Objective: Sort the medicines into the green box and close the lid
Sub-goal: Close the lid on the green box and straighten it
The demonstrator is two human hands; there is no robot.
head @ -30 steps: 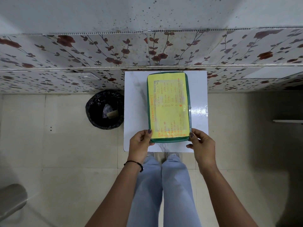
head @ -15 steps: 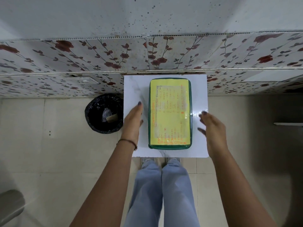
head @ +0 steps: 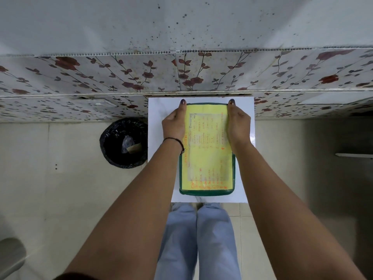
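The green box (head: 207, 191) lies lengthwise on the small white table (head: 159, 114), its lid down and covered by a yellow sheet with orange handwriting. My left hand (head: 174, 123) presses along the box's left side near the far corner, fingertips reaching the far edge. My right hand (head: 238, 123) does the same on the right side. Both hands clasp the far half of the box between them. No medicines are visible; the inside of the box is hidden.
A black-lined waste bin (head: 124, 143) with scraps in it stands on the tiled floor left of the table. A floral-patterned wall panel (head: 121, 77) runs right behind the table. My legs in light jeans are below the table's near edge.
One second ago both hands held the box's near corners. They let go, moved forward along its sides, and now clasp the box's far half.
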